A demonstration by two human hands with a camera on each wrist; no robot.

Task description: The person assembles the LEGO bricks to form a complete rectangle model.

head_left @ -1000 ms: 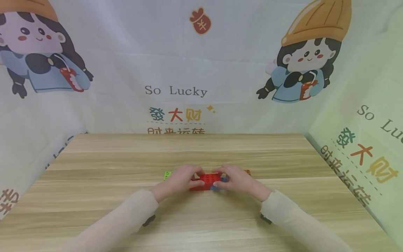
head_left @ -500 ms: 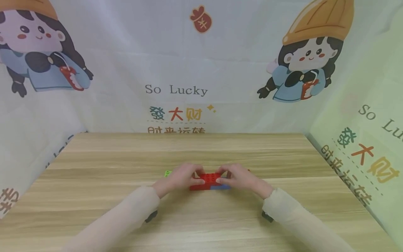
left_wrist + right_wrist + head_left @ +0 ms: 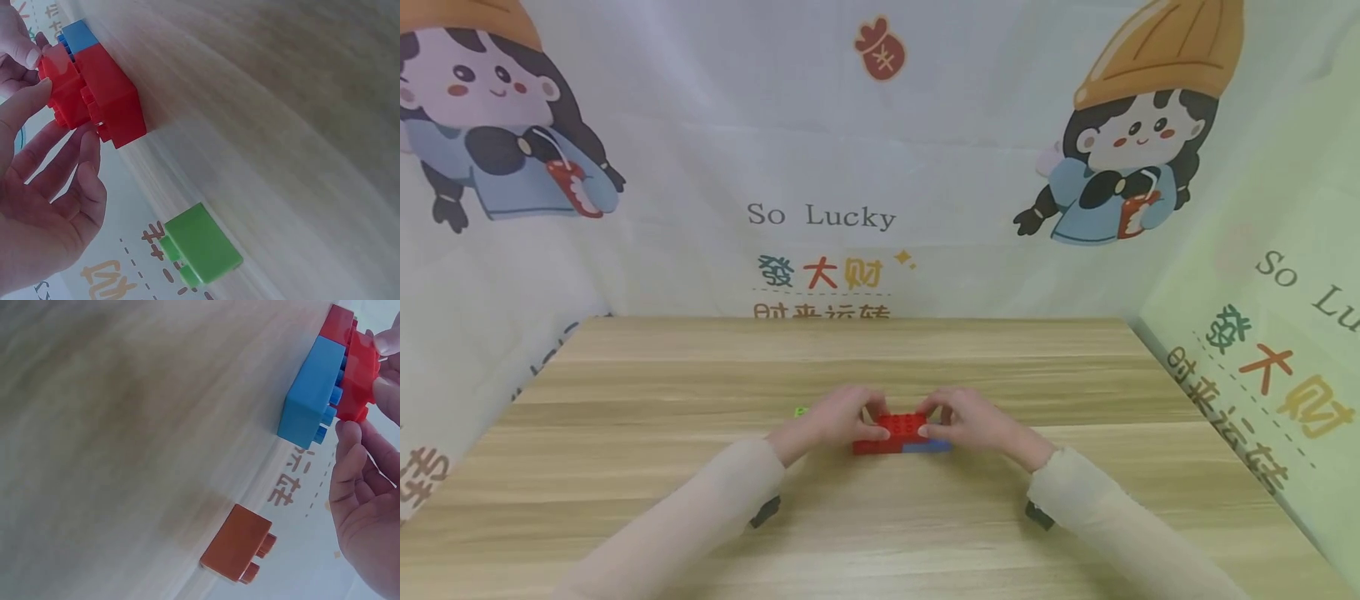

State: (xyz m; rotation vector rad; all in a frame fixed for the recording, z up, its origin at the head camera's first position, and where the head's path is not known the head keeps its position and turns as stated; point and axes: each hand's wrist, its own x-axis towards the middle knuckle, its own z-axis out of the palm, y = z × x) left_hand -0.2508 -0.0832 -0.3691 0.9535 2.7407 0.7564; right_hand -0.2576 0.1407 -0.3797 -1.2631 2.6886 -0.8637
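A red toy building brick point(image 3: 902, 425) lies studs up across two lower bricks, a red one point(image 3: 112, 87) on the left and a blue one point(image 3: 312, 394) on the right. Those two stand end to end on the table. My left hand point(image 3: 837, 418) pinches the upper red brick at its left end, thumb on the near side and fingers behind. From the other end my right hand point(image 3: 973, 419) pinches the same brick in the same way. Some studs of the lower bricks stay uncovered beyond each end of the upper one.
On the wooden table point(image 3: 880, 533), a green brick point(image 3: 203, 244) stands left of the stack, mostly behind the left hand in the head view. An orange-brown brick point(image 3: 240, 540) stands to the right. A printed cloth point(image 3: 970, 275) hangs along the table's back edge.
My right thumb and fingers have shifted up slightly on the upper red brick, so more of the blue brick shows. The orange-brown brick has become hidden behind the right hand in the head view.
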